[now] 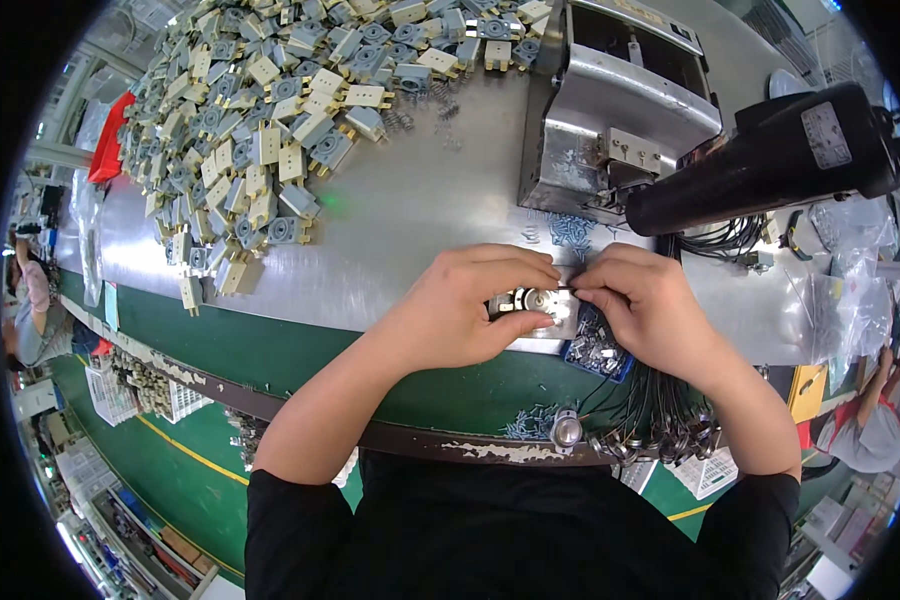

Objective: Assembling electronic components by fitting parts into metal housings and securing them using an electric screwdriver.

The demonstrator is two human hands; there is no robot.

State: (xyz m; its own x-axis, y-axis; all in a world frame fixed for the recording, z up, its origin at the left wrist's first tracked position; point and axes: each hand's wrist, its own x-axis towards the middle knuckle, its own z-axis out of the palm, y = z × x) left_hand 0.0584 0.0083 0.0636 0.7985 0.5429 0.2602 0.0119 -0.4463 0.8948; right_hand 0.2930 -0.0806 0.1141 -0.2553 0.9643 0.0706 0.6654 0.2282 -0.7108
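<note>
Both hands meet over the steel worktop, just in front of the metal fixture. My left hand [470, 308] is closed, thumb and fingers pinching a small round metal part [536, 300] from its left side. Right beside it, my right hand [652, 305] pinches a thin black wire [567, 289] against the part's right edge; the fingertips partly cover it. Under the right hand lies a blue tray [627, 370] holding many small shiny metal pieces. A bundle of black cables [660, 395] with round metal ends hangs over the table's front edge below the right wrist.
A large heap of grey and cream plug-like housings [270, 140] covers the back left. Behind my hands stands a metal fixture [595, 130] with a black cylindrical tool [770, 155]. Blue screws [572, 232] lie before it; more screws [530, 422] sit near the front edge.
</note>
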